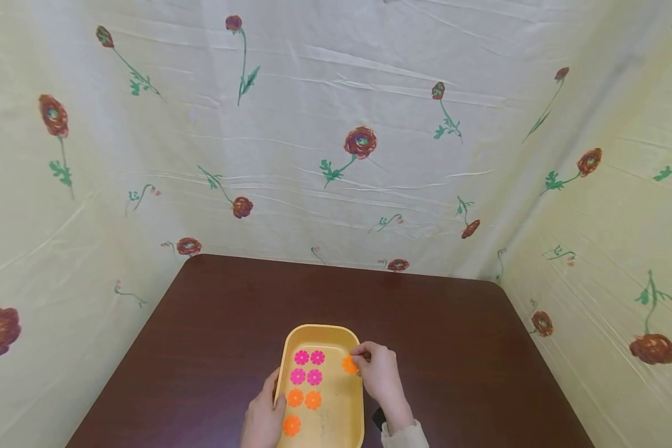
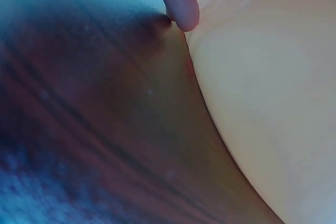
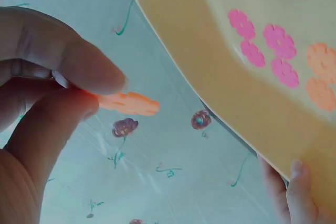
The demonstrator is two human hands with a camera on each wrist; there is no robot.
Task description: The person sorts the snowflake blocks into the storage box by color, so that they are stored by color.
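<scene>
Orange flower piece (image 1: 350, 364) pinched by right hand (image 1: 378, 373) over right side of yellow tray (image 1: 320, 331). Tray edge gripped by left hand (image 1: 264, 417), likely to keep it steady. Pink and orange flowers laid in rows inside, on brown table (image 1: 453, 348).

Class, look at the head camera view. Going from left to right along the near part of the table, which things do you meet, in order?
Left hand gripping the tray's left rim → yellow tray with pink and orange flower discs inside → orange flower disc pinched over the tray's right rim → right hand pinching it.
</scene>
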